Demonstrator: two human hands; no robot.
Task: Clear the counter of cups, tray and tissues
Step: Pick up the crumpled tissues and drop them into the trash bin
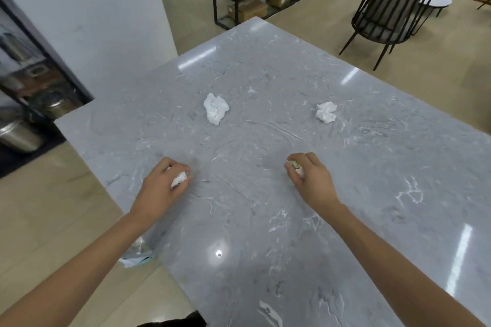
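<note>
Both hands down on the grey marble table (265, 260), near-centre. Left hand (162, 183): grip clenched around a crumpled white tissue (178, 179), a corner poking out between thumb and fingers. Right hand (309, 178): grip curled over a small wad (295, 165), whitish with a yellow-brown patch, mostly hidden under the fingers; I take it as another used tissue but can't confirm.

Two more balled tissues loose on the table, farther out: far-left tissue (215, 108) at centre, far-right tissue (326, 111) well to its right. No cups or tray in view, so my read is that only tissues are left here.

Risks from here:
- Both hands already loaded. Reaching for the far pair with full fists means pinching with spare fingers; likely to drop what's held or only nudge the far ones along.
- Tissue is light and the top looks glossy, so a sweep could push a ball off the far or right edge to the floor.
- The stained wad could smear the surface if dragged rather than lifted.
- Left hand works close to the table's left edge; the protruding corner could tear or slip out over the floor.
- Something pale lies on the floor under the left forearm, near the table edge; too blurred to identify.
</note>
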